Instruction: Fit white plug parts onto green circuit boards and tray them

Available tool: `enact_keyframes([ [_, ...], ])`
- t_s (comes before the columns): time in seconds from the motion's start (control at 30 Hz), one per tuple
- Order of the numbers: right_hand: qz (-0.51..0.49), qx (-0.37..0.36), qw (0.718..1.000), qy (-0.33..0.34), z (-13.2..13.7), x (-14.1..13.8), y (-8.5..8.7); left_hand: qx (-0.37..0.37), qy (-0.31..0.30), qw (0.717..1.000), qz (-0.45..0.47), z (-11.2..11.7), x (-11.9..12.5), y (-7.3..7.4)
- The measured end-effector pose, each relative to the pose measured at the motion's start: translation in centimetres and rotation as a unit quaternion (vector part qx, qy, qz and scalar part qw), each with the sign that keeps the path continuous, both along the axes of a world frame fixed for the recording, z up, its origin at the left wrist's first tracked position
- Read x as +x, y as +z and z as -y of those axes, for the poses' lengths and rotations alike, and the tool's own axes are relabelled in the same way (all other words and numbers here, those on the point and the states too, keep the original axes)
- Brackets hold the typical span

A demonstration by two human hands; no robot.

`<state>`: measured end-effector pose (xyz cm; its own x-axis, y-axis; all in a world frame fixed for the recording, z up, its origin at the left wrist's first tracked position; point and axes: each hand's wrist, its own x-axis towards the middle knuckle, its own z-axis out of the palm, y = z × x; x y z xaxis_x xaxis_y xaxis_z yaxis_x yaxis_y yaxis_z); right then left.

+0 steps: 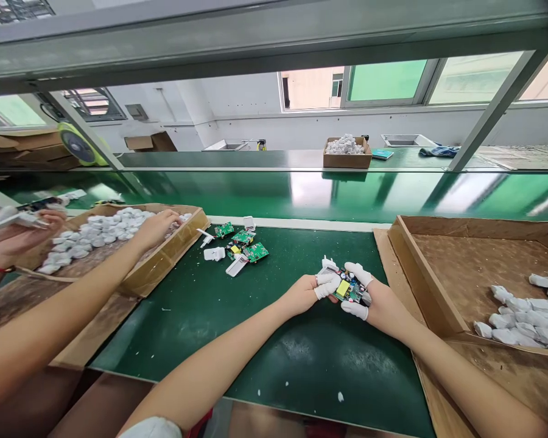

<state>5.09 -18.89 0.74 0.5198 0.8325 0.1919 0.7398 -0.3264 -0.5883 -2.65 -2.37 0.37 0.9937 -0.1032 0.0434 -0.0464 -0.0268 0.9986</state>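
Over the green mat [274, 340], both my hands are closed around a circuit board [349, 291] with a yellow transformer and small components. My left hand [317, 289] grips its left side, where a white plastic piece [329, 266] also shows. My right hand [374, 298] pinches the right side between thumb and fingers. White covers wrap several of my fingertips. Farther left on the mat lies a loose group of green circuit boards [256, 252] and white plastic parts [236, 265]. My fingers hide part of the held board.
To the right stands a cardboard tray [432, 280] with white wrapped pieces [525, 319]. Another cardboard tray [164, 267] at left holds many white pieces [100, 234]; a co-worker's hand [158, 228] reaches into it. A small box [347, 160] sits beyond the green belt [246, 191].
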Motion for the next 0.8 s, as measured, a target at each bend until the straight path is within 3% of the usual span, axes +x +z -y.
enact_keyframes([
  [0.47,0.179,0.008,0.984,0.006,-0.12,-0.23,0.26,-0.019,0.017,0.999,-0.026,0.48,-0.13,-0.27],
  [0.7,0.219,0.01,0.976,0.006,-0.09,-0.19,0.01,0.027,0.041,0.999,0.004,0.7,-0.41,0.38],
  [0.8,0.227,0.009,0.974,0.004,-0.11,-0.14,-0.07,0.007,0.044,0.999,-0.011,0.86,-0.45,0.6],
])
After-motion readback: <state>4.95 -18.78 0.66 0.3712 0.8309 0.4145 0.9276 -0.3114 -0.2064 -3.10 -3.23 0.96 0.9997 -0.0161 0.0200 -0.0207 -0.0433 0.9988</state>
